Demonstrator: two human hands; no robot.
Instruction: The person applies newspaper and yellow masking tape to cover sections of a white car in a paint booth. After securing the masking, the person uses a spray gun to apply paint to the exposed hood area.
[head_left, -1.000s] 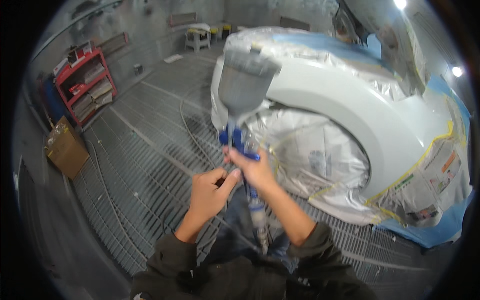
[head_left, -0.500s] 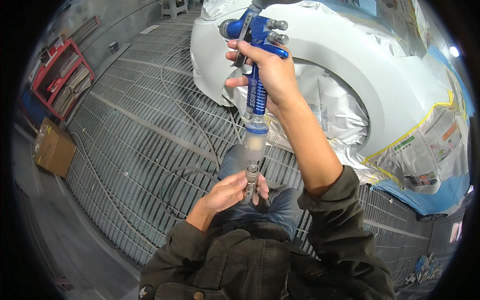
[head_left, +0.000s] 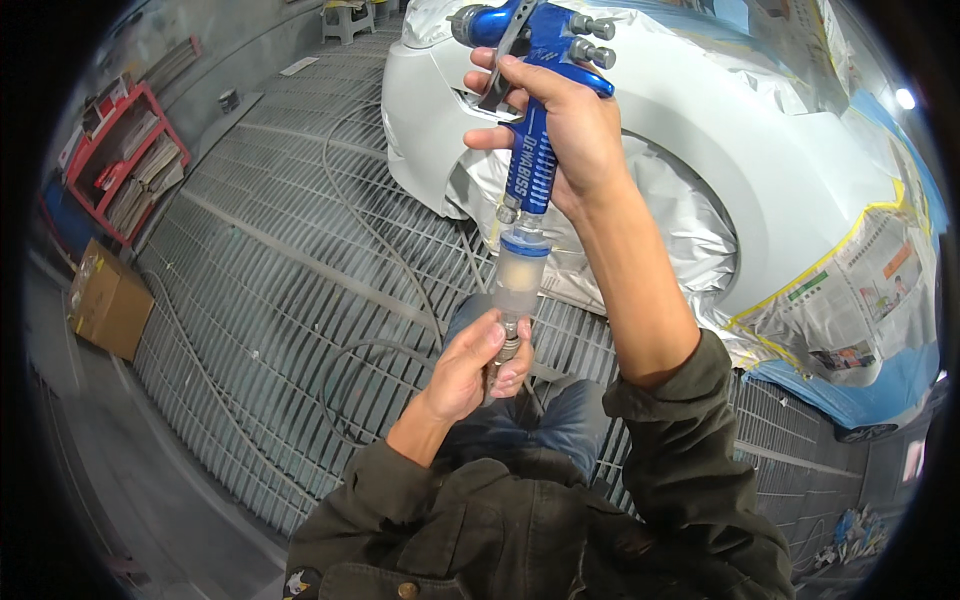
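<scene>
My right hand (head_left: 575, 125) is wrapped round the handle of a blue spray gun (head_left: 532, 165), its fingers reaching past the trigger. The gun stands upright before me, with its silver nozzle to the left and knobs to the right. Below the handle sits a clear air filter (head_left: 520, 275) with a blue collar and a pale core. At the filter's lower end, my left hand (head_left: 470, 370) closes thumb and fingers round a metal hose coupler (head_left: 508, 350). The coupler meets the filter's lower fitting; whether it is locked cannot be seen.
A white car body panel (head_left: 760, 170) with a masked wheel arch stands ahead and right. Newspaper masking (head_left: 870, 290) hangs at its side. An air hose (head_left: 375, 225) loops over the floor grating (head_left: 270, 330). At left are a red shelf (head_left: 125, 165) and a cardboard box (head_left: 110, 300).
The spray gun and right hand have moved slightly right and up. My left hand has risen to the filter's lower end, its fingers closing further round the coupler.
</scene>
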